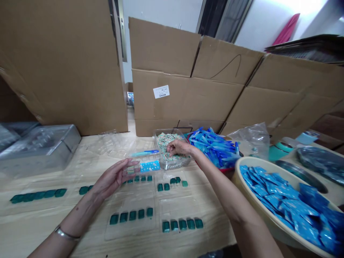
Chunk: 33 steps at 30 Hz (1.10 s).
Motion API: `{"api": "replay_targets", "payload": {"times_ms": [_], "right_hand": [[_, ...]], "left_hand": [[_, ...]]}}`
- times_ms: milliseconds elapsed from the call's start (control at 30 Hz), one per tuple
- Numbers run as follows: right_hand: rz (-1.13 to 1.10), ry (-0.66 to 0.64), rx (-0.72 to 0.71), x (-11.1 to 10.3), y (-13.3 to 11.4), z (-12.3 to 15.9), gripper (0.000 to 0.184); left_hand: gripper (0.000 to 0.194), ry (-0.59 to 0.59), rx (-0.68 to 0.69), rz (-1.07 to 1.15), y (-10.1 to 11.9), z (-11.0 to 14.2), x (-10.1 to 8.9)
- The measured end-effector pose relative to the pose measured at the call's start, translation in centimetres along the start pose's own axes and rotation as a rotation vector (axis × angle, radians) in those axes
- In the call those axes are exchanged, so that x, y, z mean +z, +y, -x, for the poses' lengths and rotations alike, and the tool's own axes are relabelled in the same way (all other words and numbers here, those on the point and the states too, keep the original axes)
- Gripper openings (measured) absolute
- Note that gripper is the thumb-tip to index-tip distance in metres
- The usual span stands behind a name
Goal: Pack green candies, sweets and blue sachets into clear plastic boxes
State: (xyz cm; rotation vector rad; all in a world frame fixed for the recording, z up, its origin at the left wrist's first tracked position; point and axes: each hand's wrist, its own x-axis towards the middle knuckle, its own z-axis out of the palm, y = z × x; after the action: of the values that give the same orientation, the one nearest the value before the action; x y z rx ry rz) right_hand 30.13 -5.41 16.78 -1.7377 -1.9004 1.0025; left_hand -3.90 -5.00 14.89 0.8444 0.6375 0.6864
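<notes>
My left hand (113, 176) is open and turned palm-up, its fingers curled a little under the end of a clear plastic insert (145, 161), which it holds up just above the worktop (45, 225); the insert has a blue stick (145, 153) lying along its far side and a small blue printed card (149, 166) in a hollow, with a small pale-and-green piece near my fingertips; my right hand (177, 147) is down in a clear plastic box (174, 165), fingers among a heap of small pale pieces (168, 141) flecked with green; I cannot tell whether those fingers have hold of any; the box stands on the worktop just beyond the insert, touching or almost touching it, between my two hands; more clear inserts (129, 218) lie flat in front of me, with rows of small teal blocks (141, 214) sitting in them; a few of those rows lie directly under my left hand; to the right of the box is a heap of blue sticks (212, 147) in a red tub; nearer my right arm, a cream basin (242, 175) is full of flat blue packets (282, 200); a loose plastic bag (252, 138) sits behind it; a metal tray (40, 150) wrapped in plastic lies at the far left; big cardboard boxes (188, 79) stand along the back of the worktop; a metal bangle (67, 233) is on my left wrist.
</notes>
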Motion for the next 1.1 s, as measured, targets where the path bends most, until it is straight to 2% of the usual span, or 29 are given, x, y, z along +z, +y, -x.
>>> {"api": "replay_targets", "payload": {"times_ms": [133,400,600,867,1100], "right_hand": [[0.044,-0.014,0.028,0.3,0.0,-0.6,0.020],[0.172,0.085,-0.027,1.1,-0.2,0.3,0.009],[0.083,0.069,-0.008,1.3,0.2,-0.3,0.018],[0.103,0.071,-0.009,1.2,-0.1,-0.3,0.013],[0.064,0.097,-0.014,1.6,-0.1,0.0,0.016]], "left_hand": [[0.021,-0.002,0.006,-0.004,-0.1,0.1,0.1],[0.018,0.005,0.003,0.028,-0.1,0.2,0.4],[0.018,-0.019,0.011,0.017,-0.2,0.2,0.6],[0.019,-0.070,0.012,0.039,-0.4,0.2,0.4],[0.018,-0.065,0.007,0.058,-0.2,0.4,0.8]]}}
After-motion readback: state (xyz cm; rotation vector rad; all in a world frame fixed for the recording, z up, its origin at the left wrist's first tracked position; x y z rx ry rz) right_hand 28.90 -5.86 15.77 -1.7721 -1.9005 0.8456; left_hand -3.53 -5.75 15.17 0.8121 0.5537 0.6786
